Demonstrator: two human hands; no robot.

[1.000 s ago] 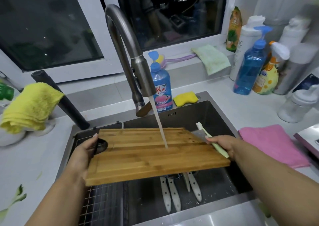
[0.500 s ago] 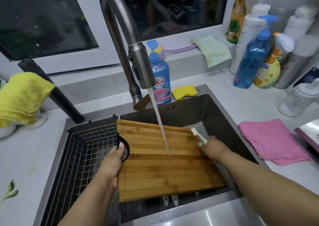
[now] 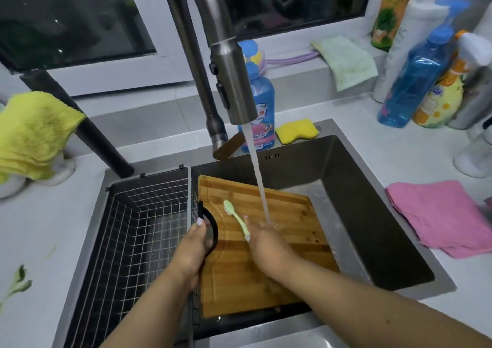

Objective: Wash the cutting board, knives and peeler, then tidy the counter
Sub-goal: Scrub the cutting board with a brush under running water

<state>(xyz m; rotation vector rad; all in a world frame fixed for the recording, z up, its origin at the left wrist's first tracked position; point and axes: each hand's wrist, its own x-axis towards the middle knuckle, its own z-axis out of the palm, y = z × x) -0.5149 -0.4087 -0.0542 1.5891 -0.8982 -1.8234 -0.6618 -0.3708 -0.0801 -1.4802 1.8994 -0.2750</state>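
Fingers of the left hand (image 3: pixel 194 244) grip the cutting board's (image 3: pixel 266 265) black handle in the sink (image 3: pixel 378 241); right hand (image 3: pixel 262 238) clasps a green brush (image 3: pixel 237 218) under running water, where the wet board might slip.

left hand (image 3: pixel 195 244) curled gripping, right hand (image 3: pixel 263 241) gripping, forearms extended

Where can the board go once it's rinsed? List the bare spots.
Bare counter left of the basket, between the yellow cloth and the leaf scrap. A smaller patch between sink and blue bottle. Crowded: the right rear corner's bottles and pink cloth.
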